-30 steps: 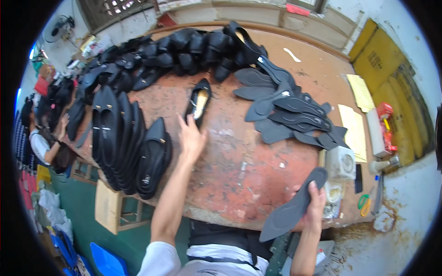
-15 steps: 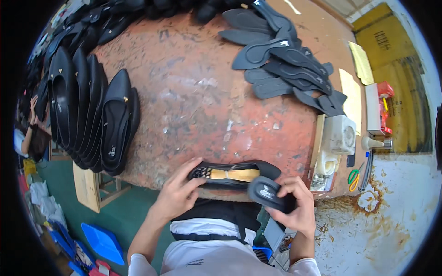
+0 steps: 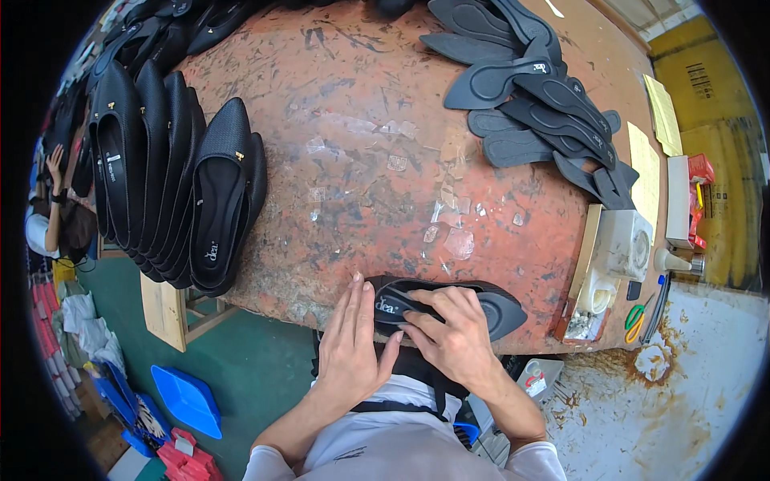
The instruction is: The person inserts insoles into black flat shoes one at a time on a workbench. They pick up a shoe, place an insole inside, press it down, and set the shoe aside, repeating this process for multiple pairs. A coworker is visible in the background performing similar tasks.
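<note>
A black flat shoe (image 3: 417,283) lies sideways at the table's near edge, its heel towards my left hand. Over it lies a dark padded insole (image 3: 389,308), its heel part down inside the opening and its front part resting over the toe. My left hand (image 3: 349,353) is held against the shoe's heel end, fingers straight and thumb spread. Bent over the middle of the insole are the fingers of my right hand (image 3: 455,337), gripping it. The inside of the shoe beneath is hidden.
Black shoes (image 3: 152,176) stand nested in a row at the left. Loose insoles (image 3: 553,112) are heaped at the far right. A white dispenser (image 3: 627,240) and scissors (image 3: 636,323) sit on the right. A wooden stool (image 3: 164,313) and blue dustpan (image 3: 186,401) are below the table.
My right hand has moved left with the insole and laid it into the shoe, covering the tan stuffing. My left fingers have straightened at the heel. The view has shifted slightly.
</note>
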Motion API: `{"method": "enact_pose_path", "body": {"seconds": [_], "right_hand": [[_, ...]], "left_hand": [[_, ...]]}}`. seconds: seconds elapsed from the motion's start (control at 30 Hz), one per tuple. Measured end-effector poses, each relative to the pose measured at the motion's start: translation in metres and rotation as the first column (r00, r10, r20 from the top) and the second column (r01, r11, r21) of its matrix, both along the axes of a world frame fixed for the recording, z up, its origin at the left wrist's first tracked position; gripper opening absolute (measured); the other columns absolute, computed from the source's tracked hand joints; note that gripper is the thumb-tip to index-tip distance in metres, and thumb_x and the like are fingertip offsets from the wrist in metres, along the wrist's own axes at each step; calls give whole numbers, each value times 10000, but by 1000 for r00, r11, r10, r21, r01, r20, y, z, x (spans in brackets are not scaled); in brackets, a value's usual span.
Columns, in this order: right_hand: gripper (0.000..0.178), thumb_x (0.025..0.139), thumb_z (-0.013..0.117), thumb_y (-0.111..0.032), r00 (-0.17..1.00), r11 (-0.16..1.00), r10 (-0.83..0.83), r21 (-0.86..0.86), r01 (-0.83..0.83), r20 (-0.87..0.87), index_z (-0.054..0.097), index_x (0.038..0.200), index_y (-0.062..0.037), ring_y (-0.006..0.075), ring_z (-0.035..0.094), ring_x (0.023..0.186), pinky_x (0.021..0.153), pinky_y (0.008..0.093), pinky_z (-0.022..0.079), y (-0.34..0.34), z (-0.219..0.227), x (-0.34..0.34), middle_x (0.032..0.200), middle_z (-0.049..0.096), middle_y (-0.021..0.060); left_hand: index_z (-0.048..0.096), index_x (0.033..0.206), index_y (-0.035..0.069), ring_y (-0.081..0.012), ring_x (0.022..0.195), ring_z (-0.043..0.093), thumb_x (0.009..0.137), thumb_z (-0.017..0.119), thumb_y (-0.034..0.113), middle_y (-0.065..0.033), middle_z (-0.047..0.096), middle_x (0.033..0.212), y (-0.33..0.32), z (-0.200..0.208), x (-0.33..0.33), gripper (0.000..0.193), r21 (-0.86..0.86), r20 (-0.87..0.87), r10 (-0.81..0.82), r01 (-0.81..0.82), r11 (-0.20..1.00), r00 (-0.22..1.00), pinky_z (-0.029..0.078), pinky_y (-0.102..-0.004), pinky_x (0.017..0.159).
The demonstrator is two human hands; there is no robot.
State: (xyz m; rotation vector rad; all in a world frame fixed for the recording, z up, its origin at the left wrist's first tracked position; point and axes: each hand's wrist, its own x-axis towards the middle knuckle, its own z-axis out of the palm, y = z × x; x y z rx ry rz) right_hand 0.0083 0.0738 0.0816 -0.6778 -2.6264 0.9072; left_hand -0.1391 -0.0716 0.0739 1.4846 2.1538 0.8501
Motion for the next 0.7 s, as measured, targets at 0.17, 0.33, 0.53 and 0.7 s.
{"method": "enact_pose_path", "body": {"seconds": [0.17,0.33,0.53,0.7], "right_hand": [[246,769,901,-124,1000,999,-24,24,24,14,829,997,-65,259,675,1063,947,419,502,-2,-8,-6,1196,748,63],[246,763,890,-116,998,997,-52,56,50,29,829,993,-56,263,668,1054,938,425,500,-6,-11,-7,1184,741,66],[338,820,865,-177,992,997,-70,47,65,107,781,1118,-42,293,635,1125,1004,461,459,-6,1,-6,1211,714,96],[678,702,990,-388,739,839,-544,274,470,399,680,1196,-43,342,581,1080,991,485,412,-9,28,9,1116,624,121]], "left_hand": [[471,1502,-139,-587,1419,511,958,782,198,-420,362,1643,0,3,0,711,-43,9,-42,42,998,999,452,-587,1178],[601,1361,-190,-576,1371,510,919,765,184,-432,342,1642,20,22,-6,602,-204,-52,-98,86,975,994,469,-584,1153],[700,1250,-202,-512,1359,499,860,732,195,-404,357,1646,35,19,-5,557,-317,-184,-173,108,942,967,479,-571,1087],[717,1250,-177,-494,1367,490,833,723,211,-367,389,1638,36,21,-2,569,-370,-204,-183,97,924,962,453,-556,1044]]}}
